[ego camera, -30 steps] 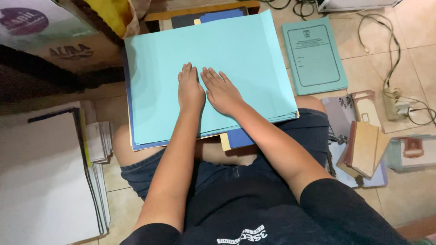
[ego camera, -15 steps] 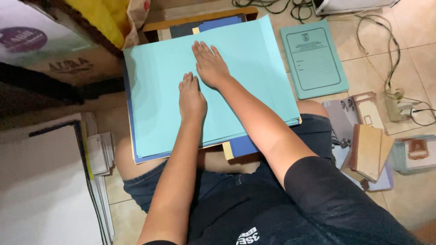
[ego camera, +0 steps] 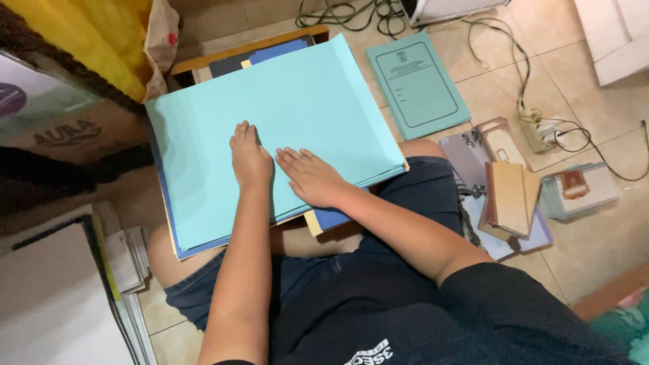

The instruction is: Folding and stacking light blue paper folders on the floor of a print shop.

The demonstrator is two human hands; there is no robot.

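Left hand (ego camera: 249, 157) lies flat, palm down, fingers together & stretched out, on the top sheet of a stack of light-blue paper folders (ego camera: 284, 115). Right hand (ego camera: 312, 177) sits just beside it at approx 4 o'clock, also flat & open, fingers slightly spread, pointing toward 10 o'clock. Neither hand grips anything; both press on the smooth matte surface.

The stack is rectangular, tilted a bit, resting across the person's lap; edges fan out at the lower right corner. Under it: darker blue sheets and a yellow strip (ego camera: 312, 223) poking out at 6 o'clock. Dark denim shorts (ego camera: 419, 186) and black shirt below.

At 2 o'clock from the hands, a separate teal booklet (ego camera: 417, 84) w/ a printed border lies flat on the beige floor tiles (ego camera: 595, 115). At 3 o'clock, a small pile of brown card pieces (ego camera: 508, 196) on glossy sheets; a power strip (ego camera: 541, 132) w/ tangled cables beyond. At 10 o'clock, a cardboard box (ego camera: 61, 128) and yellow plastic bag (ego camera: 88, 34). At 8 o'clock, stacked white paper (ego camera: 47, 304), edges layered.
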